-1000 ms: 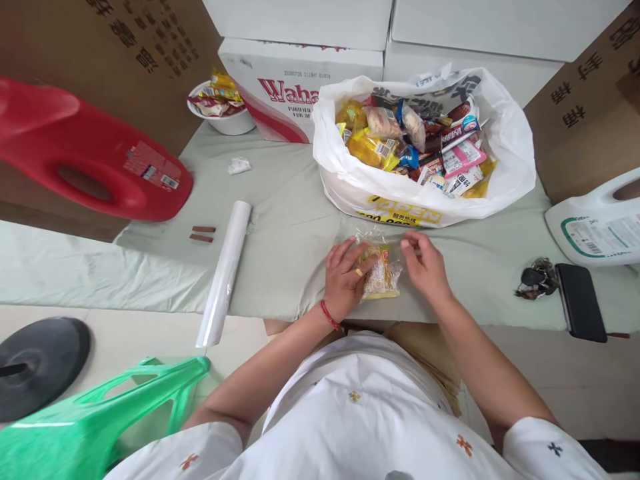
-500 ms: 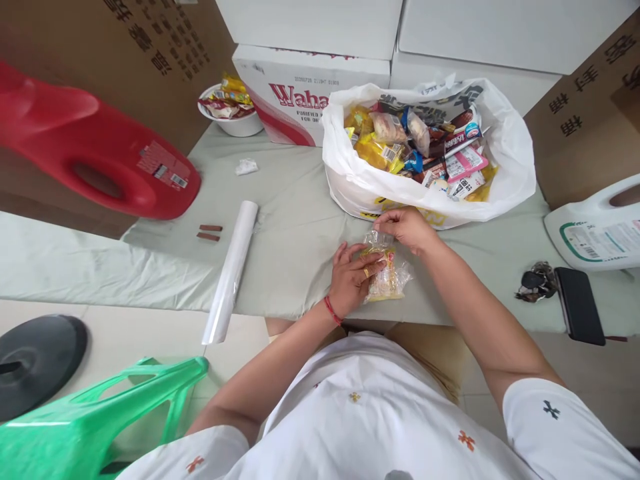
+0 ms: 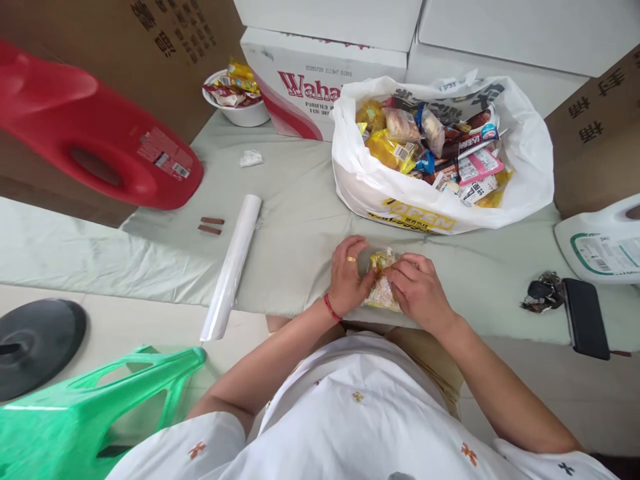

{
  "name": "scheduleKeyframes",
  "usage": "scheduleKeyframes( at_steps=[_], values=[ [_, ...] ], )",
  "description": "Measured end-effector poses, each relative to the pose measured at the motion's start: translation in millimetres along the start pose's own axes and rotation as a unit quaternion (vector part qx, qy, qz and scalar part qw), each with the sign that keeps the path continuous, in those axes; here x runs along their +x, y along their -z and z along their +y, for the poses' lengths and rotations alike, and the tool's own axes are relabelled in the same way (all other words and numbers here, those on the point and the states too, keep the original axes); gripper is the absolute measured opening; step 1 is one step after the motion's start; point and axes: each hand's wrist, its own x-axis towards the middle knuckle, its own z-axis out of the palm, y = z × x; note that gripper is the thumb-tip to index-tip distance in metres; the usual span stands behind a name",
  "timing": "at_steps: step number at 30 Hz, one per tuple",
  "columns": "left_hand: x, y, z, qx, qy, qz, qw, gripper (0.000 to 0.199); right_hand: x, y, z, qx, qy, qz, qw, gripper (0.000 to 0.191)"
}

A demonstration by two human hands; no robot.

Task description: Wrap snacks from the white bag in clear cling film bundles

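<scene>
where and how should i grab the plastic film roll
Probably around the middle of the plastic film roll, from above, across its length: it is a long cylinder, its near end jutting past the green cloth. The left hand is nearer.

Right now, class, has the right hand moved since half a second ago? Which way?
Yes: judged against the white bag, the right hand has moved away from it, toward the front edge of the table.
</scene>
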Motion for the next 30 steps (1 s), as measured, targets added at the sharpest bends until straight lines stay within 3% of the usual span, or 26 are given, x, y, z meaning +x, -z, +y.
scheduleKeyframes(
  at_steps=[4, 7, 10, 13, 15, 17, 19, 21, 23, 27, 28, 30],
  values=[
    [24.3, 5.4, -6.1, -0.076, -0.022, -0.182, 0.98, 0.081, -7.8, -5.9, 6.3, 0.03, 0.051, -0.002, 0.998, 0.034],
    [42.9, 7.0, -8.0, -0.115, -0.028, -0.263, 0.958, 0.067, -8.8, -9.2, 9.5, 0.047, 0.05, 0.005, 0.998, 0.035],
    [47.7, 13.5, -5.2, -0.132, -0.059, -0.233, 0.962, 0.039, -9.9, -9.8, 7.5, 0.057, 0.032, 0.023, 0.998, 0.037],
    [36.4, 29.0, 0.2, -0.126, -0.098, -0.235, 0.959, 0.037, -13.0, -11.3, 3.1, 0.078, -0.003, 0.055, 0.995, 0.045],
    [24.4, 39.6, 3.0, -0.096, -0.126, -0.269, 0.95, 0.043, -15.4, -14.0, 1.3, 0.09, -0.034, 0.072, 0.993, 0.048],
    [12.3, 44.8, 3.6, -0.042, -0.17, -0.297, 0.939, 0.064, -17.1, -16.6, 2.1, 0.101, -0.06, 0.078, 0.99, 0.045],
    [2.0, 42.4, 1.4, 0.02, -0.217, -0.299, 0.929, 0.089, -17.8, -16.1, 6.3, 0.127, -0.072, 0.076, 0.986, 0.037],
    [-5.3, 34.8, -2.8, 0.068, -0.243, -0.289, 0.923, 0.088, -18.5, -10.0, 13.8, 0.171, -0.064, 0.048, 0.982, 0.034],
    [-9.0, 26.5, -7.1, 0.087, -0.241, -0.279, 0.926, 0.075, -20.2, 0.2, 23.3, 0.218, -0.043, -0.013, 0.975, 0.047],
    [-7.7, 18.2, -9.2, 0.034, -0.218, -0.249, 0.943, 0.068, -27.6, 13.9, 39.0, 0.225, 0.015, -0.15, 0.963, 0.115],
    [-6.3, 17.9, -8.1, 0.014, -0.208, -0.245, 0.947, 0.068, -29.2, 12.7, 40.9, 0.21, 0.023, -0.166, 0.963, 0.123],
    [-2.6, 18.5, -5.5, -0.027, -0.173, -0.245, 0.954, 0.065, -30.2, 5.1, 41.8, 0.177, 0.024, -0.158, 0.971, 0.116]
  ],
)
